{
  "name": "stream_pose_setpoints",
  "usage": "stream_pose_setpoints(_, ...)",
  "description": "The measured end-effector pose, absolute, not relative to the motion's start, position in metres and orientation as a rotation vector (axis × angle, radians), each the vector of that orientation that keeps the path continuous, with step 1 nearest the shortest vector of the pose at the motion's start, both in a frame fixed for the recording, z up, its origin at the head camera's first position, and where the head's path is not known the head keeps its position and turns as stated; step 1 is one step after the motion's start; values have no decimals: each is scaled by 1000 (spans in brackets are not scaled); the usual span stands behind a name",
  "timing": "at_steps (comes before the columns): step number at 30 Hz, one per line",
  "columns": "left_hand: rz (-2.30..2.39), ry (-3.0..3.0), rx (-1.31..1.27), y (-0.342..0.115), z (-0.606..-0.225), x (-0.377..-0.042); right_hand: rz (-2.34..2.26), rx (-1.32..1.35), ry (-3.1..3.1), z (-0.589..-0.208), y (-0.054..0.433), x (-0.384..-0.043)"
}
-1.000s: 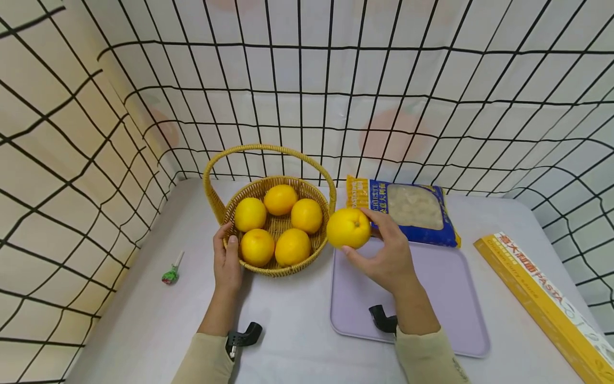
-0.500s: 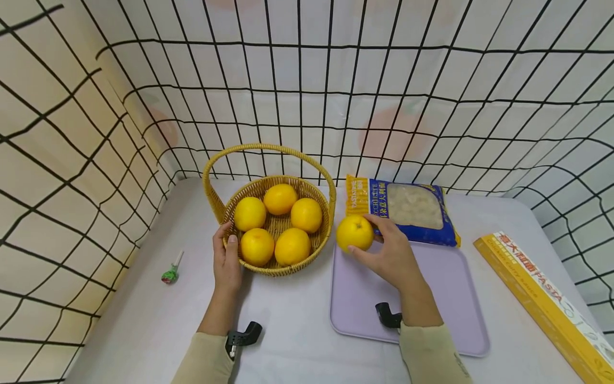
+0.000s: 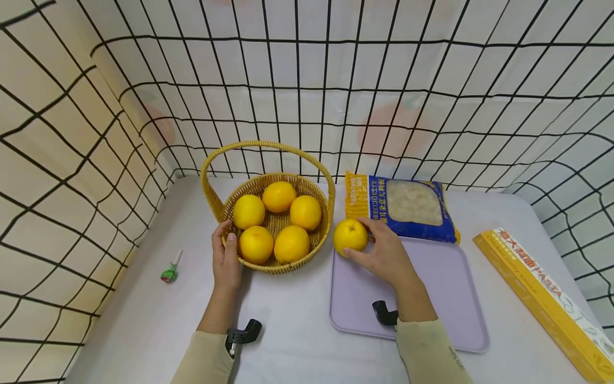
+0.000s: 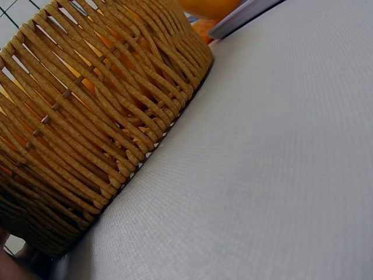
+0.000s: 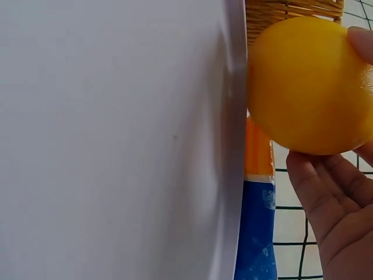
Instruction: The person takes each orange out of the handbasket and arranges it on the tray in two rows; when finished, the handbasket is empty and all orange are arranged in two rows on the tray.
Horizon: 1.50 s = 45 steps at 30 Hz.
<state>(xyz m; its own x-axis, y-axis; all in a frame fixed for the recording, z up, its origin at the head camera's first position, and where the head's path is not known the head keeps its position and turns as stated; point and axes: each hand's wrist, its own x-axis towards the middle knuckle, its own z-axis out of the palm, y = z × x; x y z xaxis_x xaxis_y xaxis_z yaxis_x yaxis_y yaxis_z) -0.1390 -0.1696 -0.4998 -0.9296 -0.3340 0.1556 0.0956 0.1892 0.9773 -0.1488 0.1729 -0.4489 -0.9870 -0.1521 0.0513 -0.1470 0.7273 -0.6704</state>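
Note:
My left hand holds the near left rim of a woven wicker basket, thumb over the edge. Several yellow-orange oranges lie in a ring inside it. The basket's side fills the upper left of the left wrist view. My right hand pinches another orange between thumb and fingers, just right of the basket. In the head view this orange overlaps the far left corner of a lilac tray. The right wrist view shows the held orange close to the tray's rim.
Behind the tray lies a blue and yellow pasta bag. A long yellow pasta box lies at the right. To the left of the basket is a green-wrapped lollipop. Black wire mesh stands round the back and sides.
My right hand has moved the orange slightly away from the basket's edge and down toward the tray's corner, turning it a little. My left hand has stayed on the basket rim.

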Motion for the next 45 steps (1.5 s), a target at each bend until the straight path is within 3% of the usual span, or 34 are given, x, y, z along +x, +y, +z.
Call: stream_pose_setpoints(45,-1812,-2131,232,-170,-501,-139,-1111,-143,2787,-439,170,-147)
